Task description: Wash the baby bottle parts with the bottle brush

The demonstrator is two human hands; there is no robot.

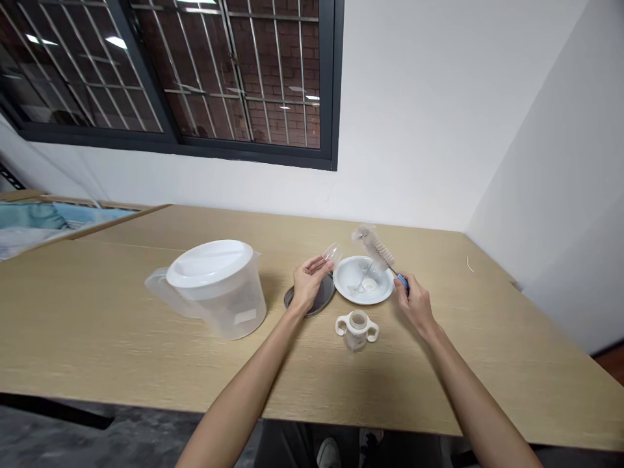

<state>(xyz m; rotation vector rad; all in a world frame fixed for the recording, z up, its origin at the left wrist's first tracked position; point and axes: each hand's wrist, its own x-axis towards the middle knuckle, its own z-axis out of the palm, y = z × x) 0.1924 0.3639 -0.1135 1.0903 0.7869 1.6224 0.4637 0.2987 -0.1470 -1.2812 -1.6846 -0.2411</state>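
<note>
Pinched in the fingers of my left hand (310,279) is a small clear plastic cap (333,253), held above a dark round tray (322,296). My right hand (414,299) grips the blue handle of a bottle brush (374,247), whose pale bristles point up and to the left. Under the brush sits a white bowl (344,290) with a small white round part (369,285) and some clear item in it. In front of the bowl a baby bottle (357,330) with two white side handles stands upright, its top uncovered.
A large translucent pitcher (229,299) with a white lid stands on the wooden table (121,325), left of my left arm. Behind the table are a white wall and a barred window (234,71). Blue-green cloth or plastic (43,218) lies at the far left.
</note>
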